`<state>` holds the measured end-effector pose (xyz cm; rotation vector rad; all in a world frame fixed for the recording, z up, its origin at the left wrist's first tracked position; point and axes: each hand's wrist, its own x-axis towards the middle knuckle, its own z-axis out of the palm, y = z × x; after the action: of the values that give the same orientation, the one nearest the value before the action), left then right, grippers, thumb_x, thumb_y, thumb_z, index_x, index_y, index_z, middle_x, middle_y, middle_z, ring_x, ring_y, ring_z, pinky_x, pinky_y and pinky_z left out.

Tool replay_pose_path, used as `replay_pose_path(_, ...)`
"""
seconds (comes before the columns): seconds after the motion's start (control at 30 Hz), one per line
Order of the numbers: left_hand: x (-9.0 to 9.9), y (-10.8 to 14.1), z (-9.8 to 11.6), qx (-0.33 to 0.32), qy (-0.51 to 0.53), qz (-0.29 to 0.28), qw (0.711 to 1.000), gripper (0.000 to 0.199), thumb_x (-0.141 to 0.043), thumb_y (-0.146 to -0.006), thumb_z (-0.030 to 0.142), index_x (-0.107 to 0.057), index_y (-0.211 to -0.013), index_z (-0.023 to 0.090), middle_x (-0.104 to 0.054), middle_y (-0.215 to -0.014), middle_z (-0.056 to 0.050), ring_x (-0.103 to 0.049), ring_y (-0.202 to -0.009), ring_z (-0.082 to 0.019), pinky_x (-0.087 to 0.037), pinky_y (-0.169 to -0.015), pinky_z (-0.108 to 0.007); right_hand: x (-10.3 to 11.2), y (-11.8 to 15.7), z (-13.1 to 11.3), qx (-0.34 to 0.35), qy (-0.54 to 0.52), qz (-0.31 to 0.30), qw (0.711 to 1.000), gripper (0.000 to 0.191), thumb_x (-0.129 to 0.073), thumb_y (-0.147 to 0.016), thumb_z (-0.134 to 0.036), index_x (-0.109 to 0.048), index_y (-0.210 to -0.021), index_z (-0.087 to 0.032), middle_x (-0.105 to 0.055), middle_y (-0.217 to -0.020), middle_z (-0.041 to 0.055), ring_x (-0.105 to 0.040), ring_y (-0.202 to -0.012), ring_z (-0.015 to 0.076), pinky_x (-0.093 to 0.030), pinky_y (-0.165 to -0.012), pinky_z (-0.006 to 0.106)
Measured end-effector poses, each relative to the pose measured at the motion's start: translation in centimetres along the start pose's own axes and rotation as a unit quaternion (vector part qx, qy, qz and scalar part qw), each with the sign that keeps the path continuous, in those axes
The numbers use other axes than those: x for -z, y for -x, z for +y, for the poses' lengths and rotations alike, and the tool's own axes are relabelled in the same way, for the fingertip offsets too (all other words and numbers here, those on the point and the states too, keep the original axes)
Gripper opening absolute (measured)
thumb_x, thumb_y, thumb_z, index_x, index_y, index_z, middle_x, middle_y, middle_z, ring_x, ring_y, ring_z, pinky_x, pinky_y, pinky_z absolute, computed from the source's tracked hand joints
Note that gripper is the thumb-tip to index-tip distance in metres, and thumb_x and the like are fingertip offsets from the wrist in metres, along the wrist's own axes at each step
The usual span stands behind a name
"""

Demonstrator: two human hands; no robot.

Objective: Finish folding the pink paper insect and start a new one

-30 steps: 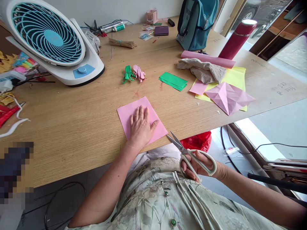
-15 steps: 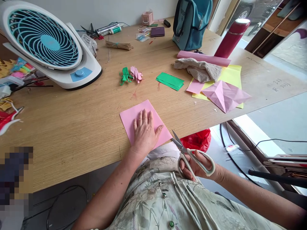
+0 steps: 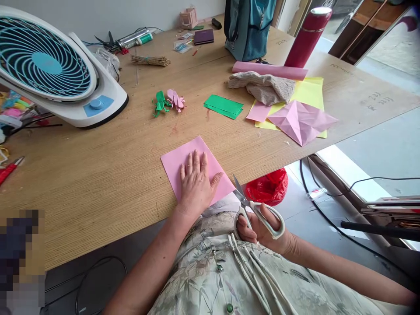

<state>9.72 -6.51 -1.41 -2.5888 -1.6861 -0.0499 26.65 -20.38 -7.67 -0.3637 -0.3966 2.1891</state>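
My left hand (image 3: 197,181) lies flat with fingers stretched out on a sheet of pink paper (image 3: 175,162) at the table's front edge. The paper's near right corner sticks out past that edge. In my right hand (image 3: 262,227) is a pair of white-handled scissors (image 3: 243,200), gripped by its loops. The blades stand apart, and the lower one reaches the paper's right corner; whether it cuts into the paper I cannot tell. Further back are a green (image 3: 161,103) and a pink folded paper figure (image 3: 176,100), with green paper rectangles (image 3: 223,106) to their right.
A fan (image 3: 49,72) stands at the left. Creased pink paper (image 3: 300,121), yellow paper (image 3: 311,96), a grey cloth (image 3: 262,85), a red flask (image 3: 308,39) and a blue bag (image 3: 251,30) are at the right. Beyond the front edge hangs a red plastic bag (image 3: 269,188).
The view has shifted slightly, so the table's things appear further left and higher. The scissors sit a little closer to the paper's corner. My left hand stays flat on the paper.
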Motion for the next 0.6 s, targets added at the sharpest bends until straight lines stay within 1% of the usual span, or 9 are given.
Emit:
replay_pose_path(0.1,-0.1,0.0,0.0,0.000,-0.004,0.001,1.000,0.076,-0.024,-0.100,0.058,-0.026,-0.155,0.005,-0.022,-0.162,-0.022,-0.023,-0.150,-0.035,-0.026,-0.117,-0.054,-0.5,0.3,0.3,0.000,-0.046,0.016,0.999,0.059,-0.045,-0.087,-0.073,-0.062,-0.093,-0.017,-0.042,-0.067,-0.0008,-0.034,-0.058,0.0125,-0.026,-0.059,0.025)
replay_pose_path(0.17,-0.1,0.0,0.0,-0.001,-0.005,0.000,1.000,0.077,-0.024,-0.100,0.058,-0.026,-0.155,0.005,-0.022,-0.162,-0.022,-0.023,-0.150,-0.035,-0.026,-0.118,-0.054,-0.8,0.5,0.5,0.004,-0.055,0.030,0.998,0.056,-0.046,-0.088,-0.071,-0.062,-0.093,-0.017,-0.041,-0.067,-0.0005,-0.033,-0.057,0.0127,-0.026,-0.059,0.025)
replay_pose_path(0.27,0.0,0.0,-0.1,-0.001,-0.005,-0.001,1.000,0.077,-0.023,-0.100,0.059,-0.026,-0.155,0.005,-0.023,-0.162,-0.022,-0.023,-0.150,-0.035,-0.026,-0.118,-0.054,-1.0,0.5,0.9,0.016,-0.043,0.049,0.998,0.055,-0.046,-0.089,-0.069,-0.063,-0.091,-0.017,-0.041,-0.066,-0.0004,-0.031,-0.056,0.0126,-0.026,-0.057,0.025)
replay_pose_path(0.4,0.0,0.0,0.0,-0.002,-0.003,0.000,1.000,0.077,-0.023,-0.100,0.059,-0.027,-0.154,0.006,-0.025,-0.161,-0.022,-0.023,-0.150,-0.035,-0.026,-0.118,-0.054,-0.9,0.3,1.2,0.035,-0.041,0.059,0.997,0.055,-0.046,-0.090,-0.069,-0.063,-0.089,-0.017,-0.040,-0.063,-0.0017,-0.028,-0.053,0.0114,-0.024,-0.054,0.025)
replay_pose_path(0.6,0.2,0.0,0.1,0.000,-0.006,-0.006,1.000,0.077,-0.024,-0.100,0.059,-0.027,-0.154,0.005,-0.023,-0.162,-0.022,-0.023,-0.150,-0.035,-0.025,-0.118,-0.053,-1.1,0.6,1.4,0.031,-0.034,0.087,0.995,0.055,-0.046,-0.090,-0.070,-0.063,-0.086,-0.017,-0.038,-0.060,-0.0031,-0.025,-0.050,0.0099,-0.019,-0.051,0.025)
